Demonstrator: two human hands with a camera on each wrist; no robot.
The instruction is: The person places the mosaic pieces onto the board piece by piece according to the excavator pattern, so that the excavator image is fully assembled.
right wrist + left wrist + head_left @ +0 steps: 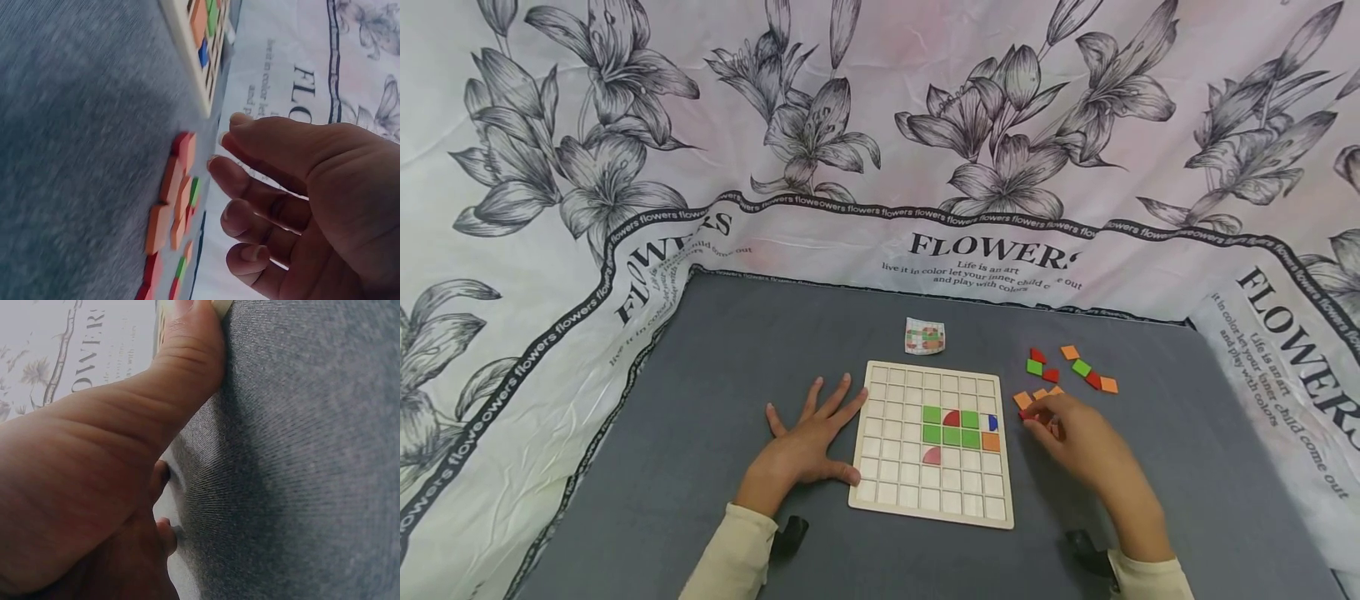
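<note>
A wooden grid board [887,450] lies on the grey cloth. Green square tiles [951,437], an orange tile [991,442], a blue-marked piece [993,422], a red quarter-round piece [952,418] and a pinkish one [932,456] sit in its cells. My left hand [805,446] lies with spread fingers at the board's left side, thumb and index finger touching its edge. Right of the board, my right hand [1078,437] hovers beside loose orange tiles [156,228], fingers loosely bent. The right wrist view shows no tile between thumb and fingers.
Behind the board lies a small printed card [924,336]. Several more red, green and orange tiles [1081,367] are scattered at the back right. A white flower-printed cloth [865,242] rises around the back and sides of the grey surface [760,342].
</note>
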